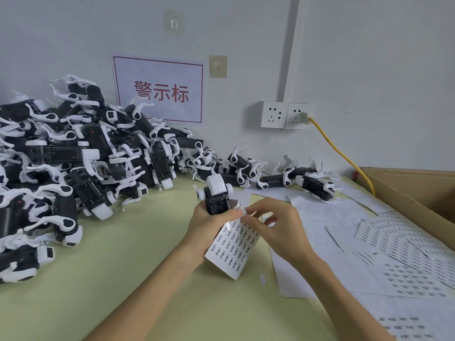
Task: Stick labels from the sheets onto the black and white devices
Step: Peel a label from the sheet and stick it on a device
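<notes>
Right hand [278, 230] fingers [259, 209] pinch label sheet [234, 252] beside device [218, 187] in left hand [209, 226].

You are in a small assembly workshop: a heap of identical devices [73, 156] crowds the surface [110, 279], label sheets [406, 267] lie spread beside an open carton [406, 193], and a printed sign [158, 91] hangs on the bare wall.

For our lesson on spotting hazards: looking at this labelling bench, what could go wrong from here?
1. The left hand grips both the device and the curled label sheet; either could slip while the right hand pinches at the sheet's top edge.
2. The heaped pile of devices might slide toward the work area.
3. Overlapping loose sheets could get mixed up.
</notes>
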The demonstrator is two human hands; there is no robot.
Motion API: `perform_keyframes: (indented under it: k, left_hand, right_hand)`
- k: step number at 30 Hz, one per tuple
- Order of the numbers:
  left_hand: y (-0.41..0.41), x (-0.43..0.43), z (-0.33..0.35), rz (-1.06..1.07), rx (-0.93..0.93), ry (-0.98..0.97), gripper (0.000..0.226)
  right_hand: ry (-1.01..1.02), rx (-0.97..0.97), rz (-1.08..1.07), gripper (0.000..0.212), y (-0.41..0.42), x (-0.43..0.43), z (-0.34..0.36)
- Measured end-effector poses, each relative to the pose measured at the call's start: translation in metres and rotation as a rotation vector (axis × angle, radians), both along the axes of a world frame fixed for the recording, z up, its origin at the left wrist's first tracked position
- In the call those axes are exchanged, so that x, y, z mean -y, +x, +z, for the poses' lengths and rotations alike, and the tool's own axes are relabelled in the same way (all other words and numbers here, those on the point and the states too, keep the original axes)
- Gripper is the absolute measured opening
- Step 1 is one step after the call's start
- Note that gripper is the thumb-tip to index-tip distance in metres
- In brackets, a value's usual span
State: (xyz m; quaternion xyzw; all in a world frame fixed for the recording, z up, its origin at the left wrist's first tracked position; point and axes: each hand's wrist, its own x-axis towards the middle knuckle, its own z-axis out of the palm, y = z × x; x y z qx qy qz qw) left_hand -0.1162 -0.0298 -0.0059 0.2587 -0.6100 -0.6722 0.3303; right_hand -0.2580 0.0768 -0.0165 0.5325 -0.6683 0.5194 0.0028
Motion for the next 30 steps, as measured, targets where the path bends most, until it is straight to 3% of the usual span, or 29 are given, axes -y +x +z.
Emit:
perform_keyframes:
  k: [6,12,16,23,30]
  left_hand:
    - [0.001,-0.002,0.001,-0.026,0.009,-0.031,0.051]
    - [0.000,-0.003,0.000,-0.019,0.022,-0.036,0.028]
    - [0.000,-0.003,0.000,-0.031,0.028,-0.024,0.036]
    - [0.001,0.001,0.001,-0.026,0.040,0.047,0.026]
    - [0.000,0.017,-0.006,0.321,-0.081,0.249,0.016]
  right_hand:
    - [-0.043,-0.025,0.010,0.015,0.004,-0.002,0.003]
    - [-0.015,0.018,0.002,0.016,0.001,-0.004,0.004]
    - [-0.030,0.036,-0.027,0.018,-0.001,-0.005,0.006]
    - [-0.118,0.071,-0.073,0.033,0.000,-0.005,0.009]
    - [-0.139,0.165,-0.077,0.033,-0.004,-0.004,0.006]
